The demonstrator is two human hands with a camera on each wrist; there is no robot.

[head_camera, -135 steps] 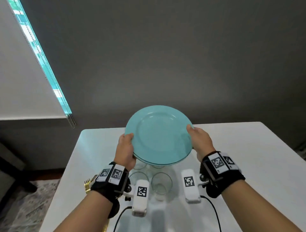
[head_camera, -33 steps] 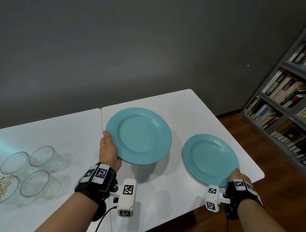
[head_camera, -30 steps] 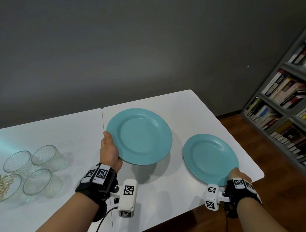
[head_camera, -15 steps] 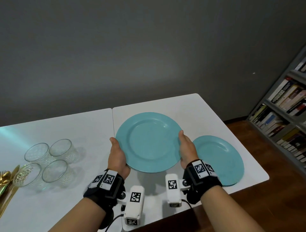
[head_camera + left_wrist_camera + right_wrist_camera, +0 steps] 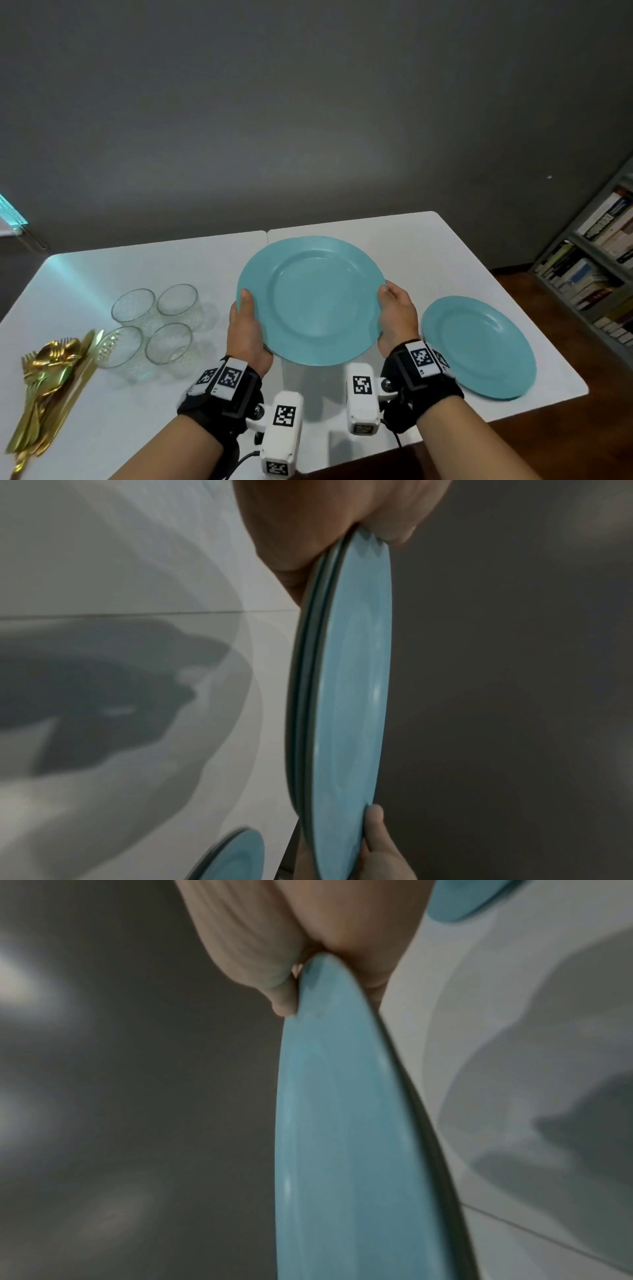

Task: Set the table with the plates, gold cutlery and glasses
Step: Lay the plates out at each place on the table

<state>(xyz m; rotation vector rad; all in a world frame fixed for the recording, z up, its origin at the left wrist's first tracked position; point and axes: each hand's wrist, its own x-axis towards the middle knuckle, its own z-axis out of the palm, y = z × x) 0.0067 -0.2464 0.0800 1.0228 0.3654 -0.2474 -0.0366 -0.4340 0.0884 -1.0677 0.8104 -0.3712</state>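
Head view: stack of teal plates [image 5: 310,301] held level above the white worktop [image 5: 424,246], left hand [image 5: 247,337] curled on its left rim, right hand [image 5: 399,315] curled on its right rim, thumbs on top. 1 placed plate [image 5: 479,347] flat near the right corner, just beside the right hand. 4 glasses [image 5: 150,329] and gold cutlery [image 5: 44,383] well to the left, nearer the left hand.

Left wrist view: at least 2 stacked rims visible edge-on (exact count unclear), clear of the worktop.

Right wrist view: thumb over the rim, fingers beneath; next setting probably leftward.
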